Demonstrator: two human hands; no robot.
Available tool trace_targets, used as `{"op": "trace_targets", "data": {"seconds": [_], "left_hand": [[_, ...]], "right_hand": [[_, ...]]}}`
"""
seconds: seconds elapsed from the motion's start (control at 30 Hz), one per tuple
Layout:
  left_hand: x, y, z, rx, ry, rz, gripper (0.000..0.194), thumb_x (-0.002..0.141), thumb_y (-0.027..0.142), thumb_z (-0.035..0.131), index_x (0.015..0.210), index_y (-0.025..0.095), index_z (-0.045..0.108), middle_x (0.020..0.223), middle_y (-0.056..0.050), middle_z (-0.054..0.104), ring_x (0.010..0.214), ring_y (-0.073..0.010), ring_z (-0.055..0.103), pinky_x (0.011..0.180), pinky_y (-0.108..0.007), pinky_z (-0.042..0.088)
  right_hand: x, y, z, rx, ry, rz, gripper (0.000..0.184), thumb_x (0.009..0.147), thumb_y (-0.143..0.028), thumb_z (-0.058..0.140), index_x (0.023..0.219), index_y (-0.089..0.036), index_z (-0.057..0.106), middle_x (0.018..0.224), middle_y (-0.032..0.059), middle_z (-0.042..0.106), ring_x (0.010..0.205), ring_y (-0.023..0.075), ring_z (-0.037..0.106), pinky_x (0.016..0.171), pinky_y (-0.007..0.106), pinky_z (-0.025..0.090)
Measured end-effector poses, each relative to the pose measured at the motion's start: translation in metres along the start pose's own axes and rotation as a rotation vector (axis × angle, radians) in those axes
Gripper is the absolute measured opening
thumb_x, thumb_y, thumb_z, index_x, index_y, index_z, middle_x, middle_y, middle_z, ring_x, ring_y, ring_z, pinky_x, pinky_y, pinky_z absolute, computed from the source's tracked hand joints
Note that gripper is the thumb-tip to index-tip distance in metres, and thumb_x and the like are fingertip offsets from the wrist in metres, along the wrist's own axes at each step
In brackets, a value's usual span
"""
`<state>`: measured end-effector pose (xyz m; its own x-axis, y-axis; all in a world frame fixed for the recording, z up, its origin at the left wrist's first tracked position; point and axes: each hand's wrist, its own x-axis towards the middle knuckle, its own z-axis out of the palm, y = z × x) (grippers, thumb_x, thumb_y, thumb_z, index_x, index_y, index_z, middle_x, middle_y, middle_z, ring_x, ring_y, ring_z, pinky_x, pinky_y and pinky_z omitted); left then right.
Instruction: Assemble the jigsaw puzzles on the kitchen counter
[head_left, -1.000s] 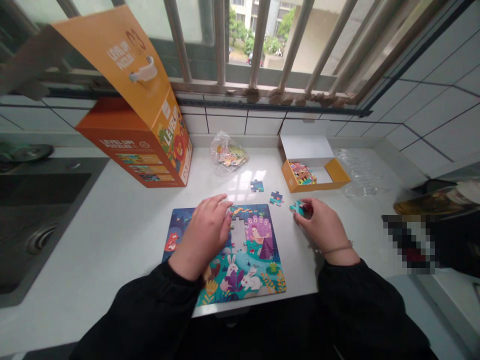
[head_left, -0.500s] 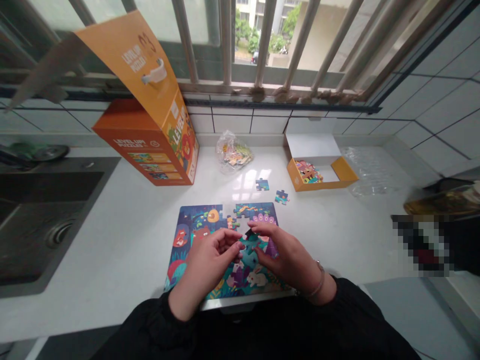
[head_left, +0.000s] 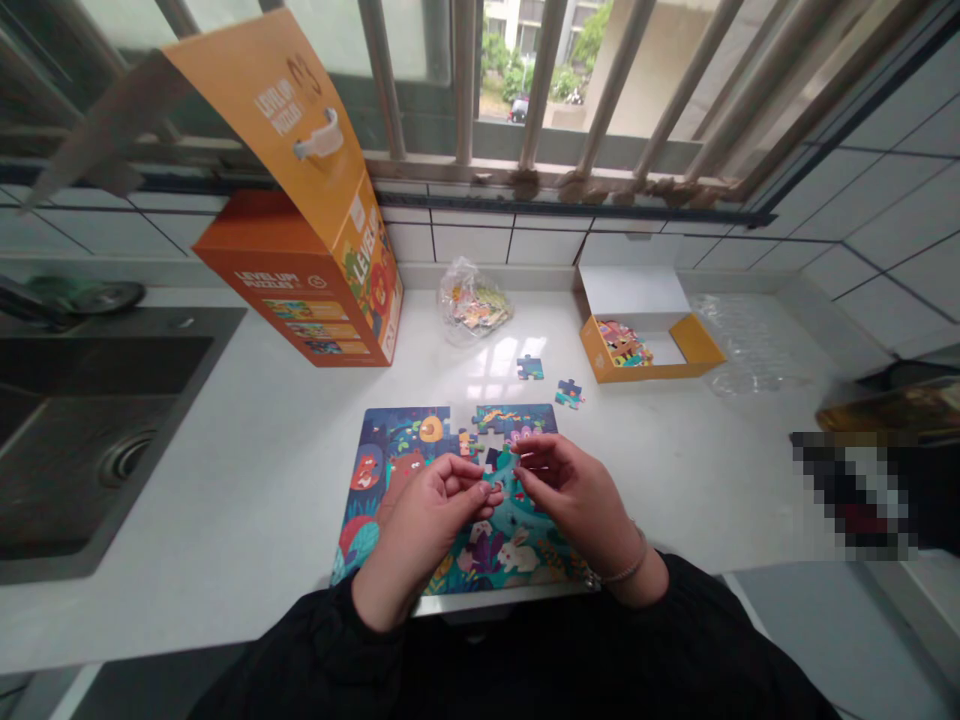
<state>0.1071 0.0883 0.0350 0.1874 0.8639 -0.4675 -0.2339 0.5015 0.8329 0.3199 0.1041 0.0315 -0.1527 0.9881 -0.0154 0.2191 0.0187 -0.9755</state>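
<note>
A mostly assembled jigsaw puzzle point(head_left: 420, 440) with forest animals lies at the counter's front edge, a gap showing in its upper middle. Above that gap is a teal jigsaw piece point(head_left: 504, 468) with a dark corner. My right hand point(head_left: 574, 490) pinches its right side between thumb and fingers. Closed fingers of my left hand point(head_left: 435, 505) grip its lower left edge. Both hands cover parts of the picture. Beyond the puzzle lie two loose jigsaw pieces, a blue one point(head_left: 530, 368) and a blue-and-teal one point(head_left: 570, 393).
A tall orange puzzle box point(head_left: 300, 300) stands open at back left, near the sink point(head_left: 97, 430). A plastic bag of pieces point(head_left: 474, 303) sits by the tiled wall. Right of it are a small yellow box point(head_left: 652, 372) holding pieces and clear plastic wrapping point(head_left: 750, 345).
My right hand has brought the teal jigsaw piece from the counter at right leftward over the puzzle. My left hand has come lower and now meets it at the piece. The view has shifted slightly.
</note>
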Motion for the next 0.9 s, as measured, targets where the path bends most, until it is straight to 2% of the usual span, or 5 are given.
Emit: {"op": "trace_targets", "data": {"seconds": [0.37,0.6,0.7,0.8,0.9], "left_hand": [[-0.001,-0.004,-0.001,0.053,-0.025,0.013,0.056,0.077,0.057,0.096,0.098,0.021,0.058,0.083,-0.004,0.08,0.089,-0.0267,0.085,0.077,-0.035,0.067],[0.0,-0.007,-0.001,0.071,-0.009,0.004,0.058,0.076,0.059,0.096,0.099,0.022,0.059,0.083,-0.004,0.079,0.091,-0.0278,0.085,0.076,-0.035,0.066],[0.001,-0.007,-0.001,0.103,-0.006,0.004,0.056,0.077,0.06,0.094,0.102,0.021,0.061,0.086,-0.006,0.08,0.091,-0.0284,0.084,0.076,-0.037,0.066],[0.001,-0.004,-0.003,0.227,-0.014,0.039,0.044,0.087,0.054,0.086,0.108,0.021,0.065,0.09,-0.007,0.082,0.091,-0.0271,0.083,0.078,-0.038,0.065],[-0.002,0.001,-0.008,0.599,0.086,0.206,0.025,0.097,0.043,0.074,0.111,0.022,0.071,0.095,-0.007,0.082,0.089,-0.0251,0.08,0.08,-0.038,0.063]], "right_hand": [[0.002,0.001,0.0,-0.01,-0.008,-0.008,0.026,0.097,-0.031,0.076,0.122,-0.024,0.074,0.117,0.0093,0.082,0.098,0.0219,0.082,0.08,0.033,0.071],[0.002,0.003,0.001,-0.068,0.003,-0.037,0.024,0.097,-0.03,0.075,0.121,-0.024,0.075,0.116,0.0089,0.082,0.098,0.0224,0.083,0.087,0.037,0.071],[0.004,0.002,-0.002,-0.143,-0.002,-0.063,0.024,0.097,-0.028,0.074,0.12,-0.024,0.076,0.112,0.0078,0.083,0.094,0.0219,0.083,0.085,0.036,0.071],[0.011,0.001,-0.007,-0.234,-0.024,-0.1,0.022,0.096,-0.025,0.073,0.118,-0.024,0.077,0.105,0.006,0.084,0.09,0.0208,0.083,0.082,0.034,0.07],[0.023,0.0,-0.011,-0.312,-0.052,-0.113,0.022,0.095,-0.022,0.073,0.117,-0.024,0.078,0.099,0.0038,0.085,0.087,0.0203,0.083,0.079,0.033,0.068]]}}
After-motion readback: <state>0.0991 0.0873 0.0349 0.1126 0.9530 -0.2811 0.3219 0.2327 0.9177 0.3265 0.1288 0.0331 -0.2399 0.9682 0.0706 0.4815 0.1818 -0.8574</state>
